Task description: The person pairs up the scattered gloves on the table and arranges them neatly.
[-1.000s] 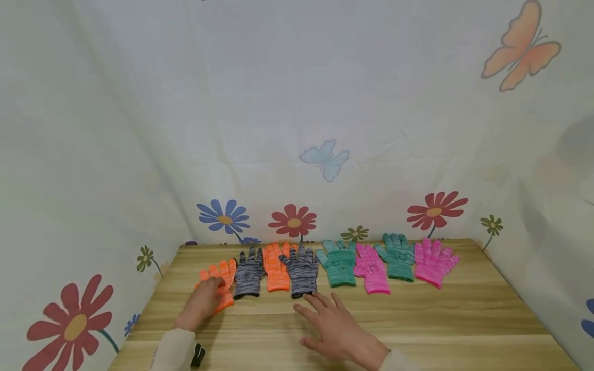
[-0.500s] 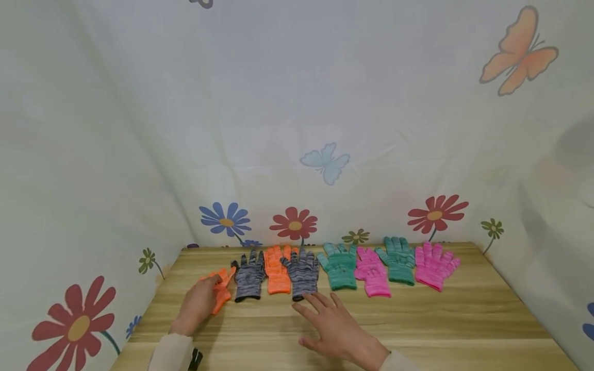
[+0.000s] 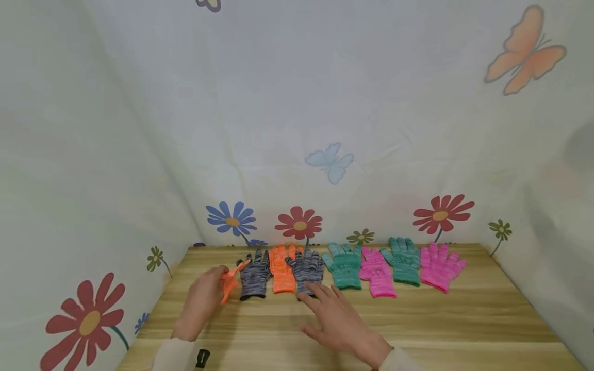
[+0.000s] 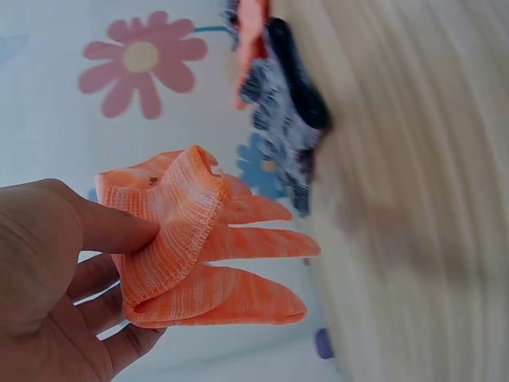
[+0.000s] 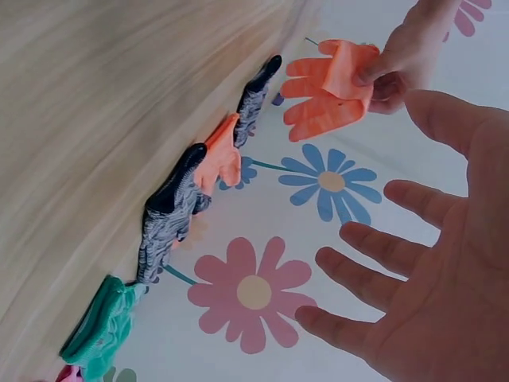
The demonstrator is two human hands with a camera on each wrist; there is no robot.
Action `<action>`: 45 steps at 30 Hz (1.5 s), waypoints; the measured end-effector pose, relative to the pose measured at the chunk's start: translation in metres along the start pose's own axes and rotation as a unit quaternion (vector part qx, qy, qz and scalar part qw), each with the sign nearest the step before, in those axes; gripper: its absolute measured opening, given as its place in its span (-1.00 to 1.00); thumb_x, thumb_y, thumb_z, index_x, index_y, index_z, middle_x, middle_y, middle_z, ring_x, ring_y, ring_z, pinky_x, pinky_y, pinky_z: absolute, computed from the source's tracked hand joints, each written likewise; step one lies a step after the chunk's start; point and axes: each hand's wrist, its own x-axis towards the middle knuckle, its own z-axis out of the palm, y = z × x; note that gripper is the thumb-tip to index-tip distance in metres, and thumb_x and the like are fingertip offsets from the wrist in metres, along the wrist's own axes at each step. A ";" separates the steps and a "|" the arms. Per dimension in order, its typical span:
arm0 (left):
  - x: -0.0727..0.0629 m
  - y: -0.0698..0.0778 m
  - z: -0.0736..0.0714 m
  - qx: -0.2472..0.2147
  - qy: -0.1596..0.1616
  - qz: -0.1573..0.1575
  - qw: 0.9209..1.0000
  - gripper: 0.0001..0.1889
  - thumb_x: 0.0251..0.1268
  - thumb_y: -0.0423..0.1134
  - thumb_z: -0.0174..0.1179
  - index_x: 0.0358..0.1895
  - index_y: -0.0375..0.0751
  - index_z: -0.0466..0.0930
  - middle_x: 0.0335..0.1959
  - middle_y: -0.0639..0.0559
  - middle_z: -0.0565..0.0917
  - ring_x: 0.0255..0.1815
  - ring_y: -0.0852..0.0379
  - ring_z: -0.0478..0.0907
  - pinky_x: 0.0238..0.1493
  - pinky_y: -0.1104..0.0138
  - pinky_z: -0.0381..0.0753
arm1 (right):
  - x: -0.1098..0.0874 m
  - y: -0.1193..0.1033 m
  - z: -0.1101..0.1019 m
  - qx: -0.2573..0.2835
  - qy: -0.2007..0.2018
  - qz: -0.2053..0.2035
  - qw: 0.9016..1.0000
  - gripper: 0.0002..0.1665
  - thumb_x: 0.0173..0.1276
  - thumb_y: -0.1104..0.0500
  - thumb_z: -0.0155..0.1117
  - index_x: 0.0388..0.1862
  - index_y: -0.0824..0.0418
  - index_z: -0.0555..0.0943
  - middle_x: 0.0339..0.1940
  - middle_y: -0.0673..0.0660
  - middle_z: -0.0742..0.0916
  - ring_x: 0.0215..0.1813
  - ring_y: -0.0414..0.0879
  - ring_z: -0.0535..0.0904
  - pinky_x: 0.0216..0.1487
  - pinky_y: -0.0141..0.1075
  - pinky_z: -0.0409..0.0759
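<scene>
In the head view my left hand [image 3: 202, 297] pinches an orange knit glove [image 3: 229, 283] at the left of the row, lifted off the table. The left wrist view shows the thumb pressing the cuff of this orange glove [image 4: 171, 239], its fingers dangling away from the hand. My right hand [image 3: 341, 324] hovers with spread fingers in front of a grey-black glove [image 3: 308, 268], holding nothing. A second orange glove [image 3: 283, 269] lies between that one and another grey-black glove [image 3: 254, 275]. In the right wrist view the right hand [image 5: 429, 255] has its fingers extended.
Farther right lie a green glove [image 3: 345, 265], a pink glove [image 3: 378, 273], another green glove [image 3: 402, 262] and another pink glove [image 3: 441, 267]. The wooden table [image 3: 417, 330] ends at a flower-printed cloth wall [image 3: 260, 129]. A small black object [image 3: 202, 358] is by the left sleeve.
The left hand has raised the leftmost orange glove from the table and moved it slightly forward and right. The right hand has barely moved. The head view has shifted slightly.
</scene>
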 end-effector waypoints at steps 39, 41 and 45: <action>-0.058 0.129 -0.015 0.039 0.043 0.177 0.983 -0.72 0.05 -0.30 0.47 -0.13 -0.03 0.68 -0.29 0.15 0.66 -0.27 0.19 0.64 -0.29 0.37 0.67 | -0.007 -0.005 -0.006 0.009 0.048 -0.017 0.999 -0.32 0.43 -0.23 0.16 0.48 -0.15 0.32 0.47 0.04 0.43 0.45 0.02 0.37 0.37 0.11 0.41; -0.060 0.132 -0.014 0.032 0.031 0.184 0.982 -0.70 0.03 -0.33 0.47 -0.13 -0.03 0.68 -0.29 0.15 0.66 -0.28 0.19 0.62 -0.32 0.39 0.65 | -0.008 -0.004 -0.006 0.005 0.043 -0.017 0.999 -0.35 0.44 -0.23 0.14 0.46 -0.14 0.35 0.44 0.02 0.47 0.43 0.01 0.40 0.34 0.08 0.46; -0.062 0.136 -0.010 0.022 0.010 0.199 0.980 -0.70 0.05 -0.36 0.45 -0.12 -0.02 0.67 -0.26 0.15 0.67 -0.26 0.18 0.63 -0.30 0.38 0.66 | -0.008 -0.002 -0.005 -0.004 0.032 -0.017 0.999 -0.44 0.46 -0.21 0.13 0.37 -0.10 0.44 0.34 -0.01 0.56 0.33 -0.02 0.50 0.22 -0.02 0.57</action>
